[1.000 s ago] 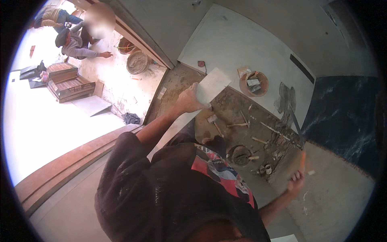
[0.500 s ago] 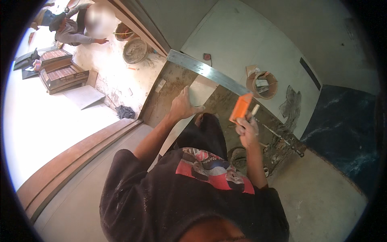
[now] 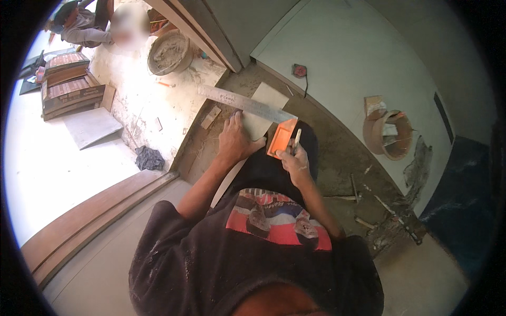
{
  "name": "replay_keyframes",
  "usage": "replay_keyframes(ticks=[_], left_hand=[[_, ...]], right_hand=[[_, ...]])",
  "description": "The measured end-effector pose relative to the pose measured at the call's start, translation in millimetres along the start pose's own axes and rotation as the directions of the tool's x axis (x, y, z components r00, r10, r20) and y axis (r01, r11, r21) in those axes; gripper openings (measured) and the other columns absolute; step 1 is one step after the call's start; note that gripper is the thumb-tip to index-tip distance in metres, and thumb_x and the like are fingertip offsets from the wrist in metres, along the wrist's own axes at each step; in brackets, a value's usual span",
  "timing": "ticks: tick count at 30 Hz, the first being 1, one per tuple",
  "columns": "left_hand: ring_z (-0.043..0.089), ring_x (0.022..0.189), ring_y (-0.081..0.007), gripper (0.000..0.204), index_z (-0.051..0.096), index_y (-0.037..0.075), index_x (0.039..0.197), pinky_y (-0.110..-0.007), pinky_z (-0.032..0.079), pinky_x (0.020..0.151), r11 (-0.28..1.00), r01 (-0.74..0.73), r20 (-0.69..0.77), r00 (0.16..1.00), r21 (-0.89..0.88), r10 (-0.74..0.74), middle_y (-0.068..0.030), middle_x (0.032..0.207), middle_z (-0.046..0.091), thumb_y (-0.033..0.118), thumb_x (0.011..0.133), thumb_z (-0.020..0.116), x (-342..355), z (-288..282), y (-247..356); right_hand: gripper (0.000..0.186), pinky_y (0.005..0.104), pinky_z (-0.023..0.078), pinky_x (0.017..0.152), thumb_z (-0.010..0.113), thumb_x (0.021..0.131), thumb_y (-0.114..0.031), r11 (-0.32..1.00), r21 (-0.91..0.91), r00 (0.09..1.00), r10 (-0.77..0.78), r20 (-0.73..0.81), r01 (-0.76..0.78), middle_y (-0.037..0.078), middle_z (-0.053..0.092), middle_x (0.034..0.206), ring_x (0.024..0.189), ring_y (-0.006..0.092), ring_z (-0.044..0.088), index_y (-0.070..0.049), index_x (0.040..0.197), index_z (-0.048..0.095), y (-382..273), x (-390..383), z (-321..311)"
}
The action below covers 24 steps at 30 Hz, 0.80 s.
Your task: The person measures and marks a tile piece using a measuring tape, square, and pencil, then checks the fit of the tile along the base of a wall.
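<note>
My right hand [image 3: 296,162] grips the orange handle of a try square [image 3: 282,138] and a slim pale-and-dark marking tool, perhaps a pencil [image 3: 297,138]. The square's metal blade reaches left across a long, pale strip of tile [image 3: 262,95]. The strip slants from the far side down toward my body. My left hand [image 3: 236,141] spans this strip below the blade, fingers by its left edge and thumb by its right edge. My dark-clothed knee [image 3: 305,139] is beside the square.
A tape measure [image 3: 299,70] and a bucket [image 3: 391,136] lie on pale flooring at the right. A tool with a long handle [image 3: 392,213] rests on the dirt. Beyond the doorway are a bucket of mortar [image 3: 169,52], tile boxes [image 3: 74,95] and another person [image 3: 87,31].
My right hand has brought the try square left and down, so its blade now crosses the tile strip. My left hand stays by the strip. The camera view has shifted.
</note>
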State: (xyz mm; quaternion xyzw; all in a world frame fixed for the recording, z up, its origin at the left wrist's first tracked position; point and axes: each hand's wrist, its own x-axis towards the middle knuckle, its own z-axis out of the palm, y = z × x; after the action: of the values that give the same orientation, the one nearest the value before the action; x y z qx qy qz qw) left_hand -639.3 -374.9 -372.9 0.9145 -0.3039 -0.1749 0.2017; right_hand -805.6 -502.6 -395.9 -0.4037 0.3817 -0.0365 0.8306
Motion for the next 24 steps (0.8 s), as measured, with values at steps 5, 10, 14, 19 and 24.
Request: replay_keyframes(ticks=[5,10,14,19,24], left_hand=[[0.048,0.111,-0.0395,0.087,0.046,-0.005,0.122,-0.05,0.043,0.092,0.992,-0.125,-0.173,0.977,0.003,0.124,-0.0227,0.116,0.049,0.049,0.063,0.079,25,54,-41],[0.045,0.109,-0.0401,0.089,0.047,-0.004,0.123,-0.051,0.037,0.093,0.983,-0.166,-0.241,0.954,0.075,0.18,-0.0236,0.114,0.046,0.054,0.064,0.079,32,70,-56],[0.043,0.11,-0.0405,0.095,0.045,-0.006,0.127,-0.051,0.033,0.098,0.978,-0.18,-0.262,0.944,0.103,0.201,-0.024,0.116,0.045,0.056,0.063,0.078,32,77,-64],[0.04,0.117,-0.0416,0.1,0.039,-0.005,0.138,-0.053,0.029,0.103,0.976,-0.198,-0.285,0.934,0.085,0.214,-0.0243,0.124,0.043,0.053,0.065,0.077,23,77,-55],[0.036,0.125,-0.0421,0.102,0.035,-0.002,0.143,-0.053,0.026,0.107,0.965,-0.254,-0.235,0.936,0.066,0.262,-0.0237,0.135,0.039,0.051,0.067,0.076,23,79,-61]], right_hand=[[0.024,0.0201,0.036,0.046,0.068,0.085,-0.008,0.997,-0.029,0.996,-0.075,0.042,0.077,-0.006,0.051,0.077,0.055,0.0015,0.044,-0.007,0.105,0.057,48,60,-5],[0.022,0.0187,0.031,0.041,0.07,0.086,-0.012,0.976,-0.105,0.981,-0.193,-0.008,0.191,-0.007,0.046,0.071,0.049,0.0011,0.039,-0.009,0.099,0.053,60,83,-4],[0.018,0.0195,0.03,0.04,0.069,0.089,-0.017,0.975,-0.118,0.982,-0.188,0.011,0.188,-0.007,0.047,0.069,0.047,0.0016,0.038,-0.009,0.098,0.056,56,96,-3],[0.016,0.0213,0.027,0.039,0.066,0.093,-0.022,0.992,-0.084,0.996,-0.089,0.013,0.089,-0.006,0.048,0.066,0.046,0.0018,0.037,-0.008,0.093,0.059,63,110,-12],[0.03,0.0302,0.035,0.05,0.064,0.093,-0.026,0.911,-0.284,0.951,-0.31,0.008,0.3,-0.001,0.047,0.063,0.053,0.0084,0.041,-0.002,0.077,0.057,81,113,-13]])
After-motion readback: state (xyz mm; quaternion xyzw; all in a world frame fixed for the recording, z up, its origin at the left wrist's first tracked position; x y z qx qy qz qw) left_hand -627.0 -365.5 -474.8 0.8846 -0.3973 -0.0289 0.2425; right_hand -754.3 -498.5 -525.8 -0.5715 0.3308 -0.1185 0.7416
